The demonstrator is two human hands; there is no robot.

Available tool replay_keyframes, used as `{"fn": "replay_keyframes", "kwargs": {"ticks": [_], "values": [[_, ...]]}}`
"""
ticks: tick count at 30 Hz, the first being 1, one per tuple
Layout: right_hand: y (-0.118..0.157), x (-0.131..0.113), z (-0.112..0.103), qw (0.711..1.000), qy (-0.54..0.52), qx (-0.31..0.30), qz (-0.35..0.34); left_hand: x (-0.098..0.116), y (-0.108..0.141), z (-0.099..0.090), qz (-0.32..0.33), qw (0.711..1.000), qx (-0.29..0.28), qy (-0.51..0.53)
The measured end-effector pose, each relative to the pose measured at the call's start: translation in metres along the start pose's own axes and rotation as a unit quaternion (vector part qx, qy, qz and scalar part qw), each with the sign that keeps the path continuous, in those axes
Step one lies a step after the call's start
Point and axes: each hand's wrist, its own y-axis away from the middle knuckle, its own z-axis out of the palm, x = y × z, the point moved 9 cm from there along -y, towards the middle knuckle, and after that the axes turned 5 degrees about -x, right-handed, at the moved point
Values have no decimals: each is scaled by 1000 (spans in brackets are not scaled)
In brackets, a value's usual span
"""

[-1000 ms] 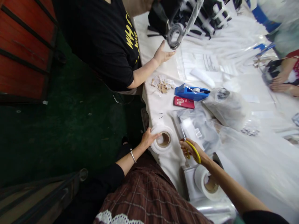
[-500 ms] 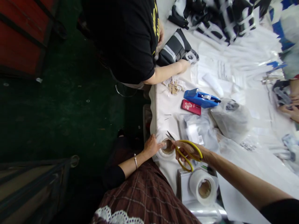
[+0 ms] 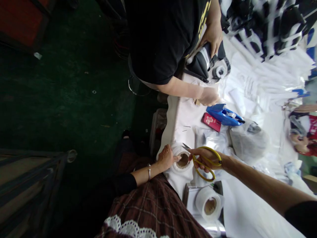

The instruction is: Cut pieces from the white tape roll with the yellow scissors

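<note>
A roll of clear plastic film (image 3: 177,167) with a brown cardboard core lies on its side by the table edge. My left hand (image 3: 167,158) grips the rim of this roll, its thumb pointing across toward the core. In my right hand (image 3: 203,159) is a pair of scissors (image 3: 213,178) with yellow handles. Their blades point left above the roll, beside my left thumb. My right fingers pass around the handles, close to the roll's right side.
A second film roll (image 3: 207,205) sits nearer me. Farther along are a red phone (image 3: 212,121), a blue tape dispenser (image 3: 226,114) and a bagged bundle (image 3: 249,138). A co-worker's hand (image 3: 209,96) reaches beside the dispenser; another holds a black folded item (image 3: 198,66). Black goods (image 3: 269,29) pile up beyond.
The co-worker's near hand has left the black item and moved toward the blue dispenser. My view has shifted; my hands keep their places at the roll, the scissors still held.
</note>
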Motion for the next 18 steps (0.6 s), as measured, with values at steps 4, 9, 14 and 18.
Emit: {"fn": "replay_keyframes", "kwargs": {"ticks": [4,9,14,18], "values": [[3,-8,8,996,-59,-52,35,-2,-3,5,8,1000,2,7],[1,-23,-1,997,47,-49,38,-4,-5,7,4,1000,6,11],[-10,-33,-16,988,140,-5,65,-4,-5,8,3,1000,2,19],[-20,-41,-20,975,210,51,53,-4,-6,9,13,999,5,33]]}}
